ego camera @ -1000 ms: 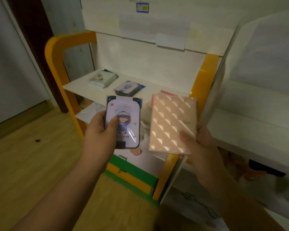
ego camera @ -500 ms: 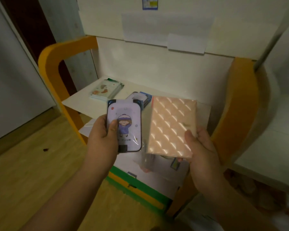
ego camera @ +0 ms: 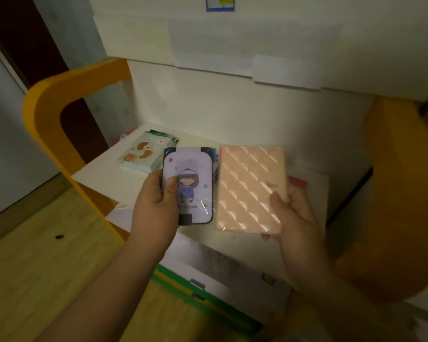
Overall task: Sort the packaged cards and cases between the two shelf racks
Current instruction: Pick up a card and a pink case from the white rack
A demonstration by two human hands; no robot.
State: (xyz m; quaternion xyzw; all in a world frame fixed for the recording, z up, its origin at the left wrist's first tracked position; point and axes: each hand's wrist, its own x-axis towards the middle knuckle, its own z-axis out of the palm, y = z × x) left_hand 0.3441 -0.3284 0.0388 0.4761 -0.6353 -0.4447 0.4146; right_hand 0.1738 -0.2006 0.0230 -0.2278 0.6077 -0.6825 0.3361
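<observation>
While my left hand (ego camera: pixel 156 213) grips the lilac cartoon case (ego camera: pixel 187 185) by its lower left edge, thumb pressed flat on the front, the case stands upright above the palm. Just to its right, nearly touching, I see the pink quilted pack (ego camera: pixel 251 190), pinched at its lower right corner by my right hand (ego camera: pixel 296 218), thumb on top and fingers underneath. Beyond the left hand, a pale green card packet (ego camera: pixel 143 154) lies on the white shelf (ego camera: pixel 104 178), and the rack's orange frame (ego camera: pixel 47 114) curves up further left
</observation>
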